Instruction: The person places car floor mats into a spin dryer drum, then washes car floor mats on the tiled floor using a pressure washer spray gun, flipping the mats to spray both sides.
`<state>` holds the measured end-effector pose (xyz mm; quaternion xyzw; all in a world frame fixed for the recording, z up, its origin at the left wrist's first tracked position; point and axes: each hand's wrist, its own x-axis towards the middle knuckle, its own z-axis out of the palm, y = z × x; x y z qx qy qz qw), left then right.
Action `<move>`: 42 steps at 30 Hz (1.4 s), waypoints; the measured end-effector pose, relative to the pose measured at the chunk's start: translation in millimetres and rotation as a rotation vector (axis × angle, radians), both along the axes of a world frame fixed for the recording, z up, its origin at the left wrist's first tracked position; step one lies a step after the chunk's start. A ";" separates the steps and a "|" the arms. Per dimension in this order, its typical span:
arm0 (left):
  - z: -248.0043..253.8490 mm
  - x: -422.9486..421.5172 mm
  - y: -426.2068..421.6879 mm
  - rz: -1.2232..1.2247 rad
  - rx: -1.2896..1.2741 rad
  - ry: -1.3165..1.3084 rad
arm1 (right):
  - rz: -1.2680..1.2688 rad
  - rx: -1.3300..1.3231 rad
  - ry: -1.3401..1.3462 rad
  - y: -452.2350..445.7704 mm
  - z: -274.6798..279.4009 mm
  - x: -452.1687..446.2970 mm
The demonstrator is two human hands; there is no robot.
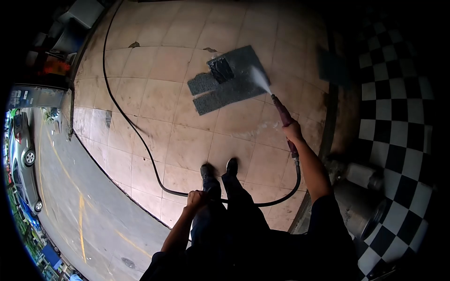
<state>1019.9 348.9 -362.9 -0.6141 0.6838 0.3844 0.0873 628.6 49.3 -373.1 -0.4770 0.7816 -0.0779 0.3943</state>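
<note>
My right hand point(292, 130) is closed around a dark red spray gun point(282, 112), which points up and to the left. White spray point(258, 77) leaves its tip and strikes a grey floor mat point(239, 83) with a cut-out on its left side. A darker, shiny black patch point(221, 70) lies on the mat's upper left. Low in the view, my left hand point(197, 199) is wrapped round the black hose point(174, 192). From there the hose curves right and up to the gun's rear end.
Beige tiles point(154, 98) surround the mat, and my shoes point(231, 166) stand below it. At the right are a metal cylinder point(358, 206) and a black-and-white checkered surface point(398, 140). A grey car point(26, 164) stands on the pavement at left.
</note>
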 end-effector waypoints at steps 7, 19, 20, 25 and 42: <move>12.5 21.5 -5.5 0.006 0.012 -0.005 | 0.064 -0.048 0.123 8.3 -3.0 25.1; -9.8 42.6 -9.2 0.095 0.207 0.031 | -0.058 0.135 -0.069 -62.7 -12.6 48.0; 1.5 39.7 -21.4 0.048 0.279 0.069 | -0.092 0.114 -0.086 -81.5 -19.3 42.2; 38.5 50.4 -39.8 0.188 0.707 0.162 | -0.088 0.141 -0.274 -107.1 -12.2 39.6; 357.1 -137.8 -342.4 -0.104 -0.667 2.580 | -0.027 0.104 -0.215 -141.9 25.0 34.9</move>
